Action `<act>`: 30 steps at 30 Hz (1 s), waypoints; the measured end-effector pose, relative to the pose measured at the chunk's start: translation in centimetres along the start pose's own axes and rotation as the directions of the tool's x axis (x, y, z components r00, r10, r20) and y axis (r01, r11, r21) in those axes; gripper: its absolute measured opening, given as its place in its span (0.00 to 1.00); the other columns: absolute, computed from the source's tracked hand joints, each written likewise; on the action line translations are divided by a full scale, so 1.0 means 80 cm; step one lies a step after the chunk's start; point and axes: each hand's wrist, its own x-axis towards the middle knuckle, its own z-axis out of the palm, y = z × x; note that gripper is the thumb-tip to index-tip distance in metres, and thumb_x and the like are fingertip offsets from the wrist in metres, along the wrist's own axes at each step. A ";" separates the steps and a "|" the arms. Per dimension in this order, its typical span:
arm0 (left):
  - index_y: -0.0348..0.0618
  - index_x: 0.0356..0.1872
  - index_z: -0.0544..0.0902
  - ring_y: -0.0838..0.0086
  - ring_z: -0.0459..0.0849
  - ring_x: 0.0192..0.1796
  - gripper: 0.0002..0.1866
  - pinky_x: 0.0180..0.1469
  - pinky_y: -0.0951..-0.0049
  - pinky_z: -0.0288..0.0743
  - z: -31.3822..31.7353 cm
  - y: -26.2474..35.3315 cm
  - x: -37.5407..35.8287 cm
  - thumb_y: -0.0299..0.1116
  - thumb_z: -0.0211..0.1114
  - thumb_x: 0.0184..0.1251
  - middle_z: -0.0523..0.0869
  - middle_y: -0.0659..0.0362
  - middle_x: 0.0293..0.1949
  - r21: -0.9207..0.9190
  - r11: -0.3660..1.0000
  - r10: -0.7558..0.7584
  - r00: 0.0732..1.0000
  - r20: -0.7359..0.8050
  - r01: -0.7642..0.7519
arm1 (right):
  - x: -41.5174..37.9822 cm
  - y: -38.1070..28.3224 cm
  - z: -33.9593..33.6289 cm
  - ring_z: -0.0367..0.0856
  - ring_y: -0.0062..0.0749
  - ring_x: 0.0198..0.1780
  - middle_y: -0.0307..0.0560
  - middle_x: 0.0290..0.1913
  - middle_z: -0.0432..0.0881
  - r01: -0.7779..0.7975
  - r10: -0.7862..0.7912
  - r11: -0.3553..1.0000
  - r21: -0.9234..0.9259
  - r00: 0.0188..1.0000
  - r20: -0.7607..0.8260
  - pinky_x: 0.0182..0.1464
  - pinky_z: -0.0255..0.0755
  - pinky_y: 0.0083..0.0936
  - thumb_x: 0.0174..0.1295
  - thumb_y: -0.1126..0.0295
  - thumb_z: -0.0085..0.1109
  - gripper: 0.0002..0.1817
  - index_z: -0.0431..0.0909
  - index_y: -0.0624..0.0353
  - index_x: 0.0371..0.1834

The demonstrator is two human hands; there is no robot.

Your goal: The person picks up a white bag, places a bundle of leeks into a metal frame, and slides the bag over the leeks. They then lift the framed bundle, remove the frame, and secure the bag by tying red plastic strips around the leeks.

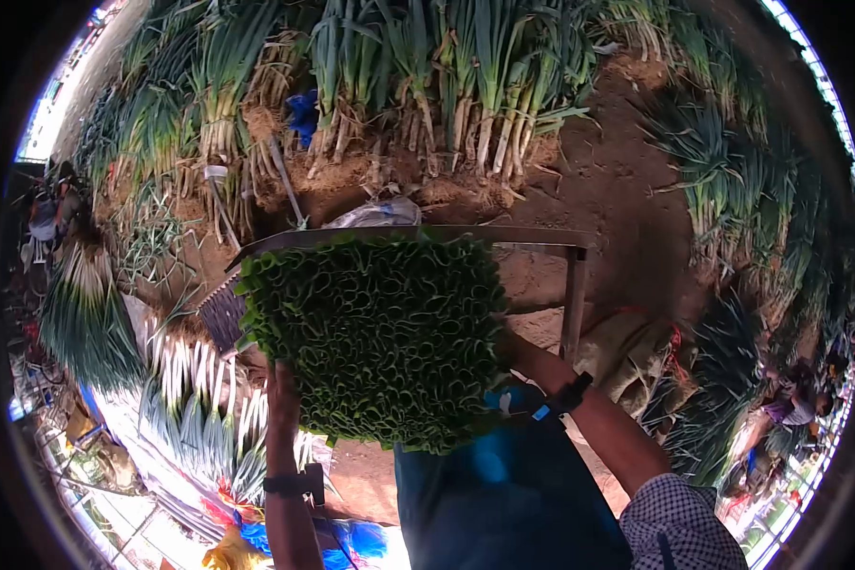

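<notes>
A large block of tightly packed green leaves point(375, 337), their curled cut ends facing up, fills the middle of the head view. My left hand point(283, 385) presses against its left side. At the opposite side my right hand point(521, 353) grips the block, its fingers mostly hidden behind the greens. Under and behind the leaves runs a metal frame point(541, 237) with a rail and a leg. A dark apron point(513, 494) covers my front, just below the block.
Leek bundles point(489, 95) with earthy roots stand along the back, and more leeks point(722, 180) line the right. White-stemmed leeks point(195, 408) lie at left on sheeting. A sack point(627, 356) rests right of the frame. Other people point(798, 394) are at the far right.
</notes>
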 end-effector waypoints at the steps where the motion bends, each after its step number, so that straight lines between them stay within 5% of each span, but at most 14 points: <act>1: 0.40 0.74 0.55 0.68 0.71 0.63 0.33 0.64 0.69 0.65 -0.003 -0.001 0.003 0.51 0.44 0.78 0.71 0.52 0.65 0.001 1.000 -0.012 1.000 0.000 0.012 | 0.002 0.003 0.004 0.69 0.41 0.63 0.52 0.54 0.77 0.055 -0.055 0.997 -0.048 0.998 0.016 0.67 0.63 0.36 0.58 0.79 0.54 0.20 0.76 0.60 0.56; 3: 0.40 0.75 0.54 0.67 0.70 0.65 0.34 0.65 0.68 0.64 -0.014 -0.005 0.006 0.52 0.43 0.78 0.70 0.52 0.67 -0.007 1.000 -0.023 1.000 0.009 0.023 | 0.006 0.001 0.014 0.69 0.43 0.64 0.53 0.54 0.76 0.128 -0.129 0.991 -0.024 0.991 -0.022 0.67 0.64 0.37 0.57 0.79 0.54 0.21 0.75 0.60 0.56; 6: 0.40 0.75 0.53 0.66 0.68 0.68 0.35 0.67 0.67 0.62 -0.024 -0.009 0.011 0.54 0.41 0.78 0.68 0.52 0.69 -0.022 1.000 -0.018 0.999 0.039 0.019 | 0.012 -0.018 0.026 0.71 0.45 0.62 0.53 0.55 0.76 0.025 0.012 0.966 0.258 0.990 -0.144 0.64 0.67 0.37 0.56 0.77 0.55 0.21 0.74 0.60 0.56; 9: 0.42 0.76 0.51 0.66 0.65 0.70 0.37 0.67 0.65 0.62 -0.046 -0.041 0.027 0.57 0.41 0.78 0.64 0.52 0.72 -0.091 0.995 -0.032 0.997 0.072 0.038 | 0.020 -0.060 0.021 0.77 0.40 0.52 0.49 0.49 0.79 -0.219 0.383 0.688 0.692 0.919 -0.090 0.53 0.73 0.33 0.60 0.73 0.55 0.18 0.74 0.60 0.54; 11: 0.43 0.76 0.51 0.65 0.64 0.71 0.37 0.68 0.64 0.61 -0.046 -0.028 0.027 0.58 0.41 0.77 0.62 0.52 0.73 -0.038 0.994 -0.103 0.994 0.023 0.104 | 0.022 -0.056 0.029 0.76 0.30 0.40 0.42 0.40 0.78 -0.231 0.435 0.562 0.794 0.899 -0.047 0.40 0.72 0.27 0.66 0.69 0.52 0.14 0.74 0.59 0.53; 13: 0.46 0.77 0.50 0.62 0.60 0.74 0.38 0.71 0.63 0.57 -0.057 -0.036 0.029 0.60 0.40 0.76 0.59 0.52 0.75 0.021 0.999 -0.049 0.999 0.023 0.048 | 0.034 -0.017 0.039 0.78 0.31 0.37 0.43 0.39 0.78 -0.138 0.256 0.784 0.605 0.960 -0.113 0.38 0.74 0.29 0.69 0.67 0.50 0.15 0.73 0.59 0.56; 15: 0.42 0.77 0.48 0.61 0.53 0.77 0.40 0.75 0.63 0.49 -0.087 -0.058 0.047 0.61 0.39 0.76 0.54 0.50 0.76 0.063 0.994 -0.093 0.996 -0.016 0.093 | 0.053 0.028 0.063 0.79 0.32 0.35 0.44 0.38 0.78 0.130 -0.094 0.983 0.128 0.963 -0.252 0.35 0.76 0.31 0.72 0.66 0.47 0.16 0.72 0.60 0.58; 17: 0.38 0.76 0.48 0.67 0.52 0.77 0.37 0.77 0.68 0.44 -0.071 -0.027 0.039 0.56 0.37 0.79 0.52 0.53 0.77 0.013 1.000 -0.006 0.999 -0.044 0.007 | 0.054 -0.028 0.015 0.81 0.33 0.38 0.46 0.43 0.77 -0.069 0.092 0.871 0.486 0.995 -0.024 0.37 0.79 0.30 0.72 0.66 0.47 0.17 0.72 0.61 0.59; 19: 0.41 0.76 0.50 0.68 0.60 0.74 0.38 0.74 0.67 0.53 -0.070 -0.009 0.032 0.59 0.38 0.78 0.59 0.56 0.75 -0.119 0.993 -0.015 0.999 0.031 0.018 | 0.048 -0.075 -0.002 0.82 0.35 0.42 0.48 0.46 0.76 -0.272 0.211 0.686 0.675 0.962 0.173 0.40 0.81 0.30 0.71 0.67 0.48 0.17 0.73 0.63 0.58; 22: 0.43 0.77 0.51 0.69 0.62 0.73 0.38 0.72 0.67 0.57 -0.068 -0.001 0.038 0.60 0.38 0.77 0.61 0.57 0.74 -0.150 0.986 -0.075 0.997 0.005 0.075 | 0.035 -0.090 -0.012 0.83 0.33 0.44 0.51 0.50 0.79 -0.199 0.086 0.652 0.732 0.978 0.189 0.45 0.82 0.28 0.71 0.61 0.48 0.24 0.67 0.65 0.65; 23: 0.44 0.77 0.51 0.69 0.62 0.73 0.38 0.72 0.68 0.58 -0.072 -0.003 0.039 0.60 0.38 0.77 0.61 0.57 0.74 -0.155 0.983 -0.102 0.995 -0.019 0.098 | 0.041 -0.077 0.000 0.83 0.33 0.42 0.53 0.45 0.80 -0.116 0.028 0.689 0.715 0.991 0.134 0.44 0.81 0.27 0.73 0.60 0.47 0.23 0.69 0.67 0.61; 26: 0.44 0.77 0.49 0.68 0.62 0.73 0.37 0.72 0.68 0.58 -0.090 -0.029 0.049 0.59 0.37 0.78 0.60 0.57 0.75 -0.015 0.998 -0.055 0.996 -0.075 0.054 | 0.052 -0.068 0.019 0.76 0.22 0.29 0.38 0.28 0.75 -0.053 0.046 0.722 0.690 0.999 0.028 0.29 0.73 0.21 0.69 0.61 0.54 0.18 0.73 0.66 0.51; 29: 0.41 0.75 0.54 0.70 0.61 0.73 0.35 0.74 0.69 0.53 -0.129 -0.108 0.084 0.57 0.40 0.78 0.61 0.56 0.73 -0.104 0.993 -0.060 0.997 -0.043 0.055 | 0.057 -0.090 0.023 0.77 0.21 0.44 0.39 0.45 0.78 0.144 -0.063 0.623 0.769 0.989 -0.134 0.45 0.76 0.23 0.73 0.65 0.51 0.15 0.70 0.63 0.57; 30: 0.40 0.73 0.58 0.70 0.63 0.71 0.35 0.73 0.69 0.53 -0.131 -0.131 0.095 0.57 0.42 0.78 0.64 0.56 0.71 -0.157 0.987 -0.035 0.998 -0.055 0.026 | 0.060 -0.079 0.036 0.75 0.24 0.54 0.40 0.54 0.75 0.025 0.045 0.570 0.821 0.997 -0.062 0.55 0.75 0.26 0.72 0.69 0.52 0.16 0.68 0.60 0.61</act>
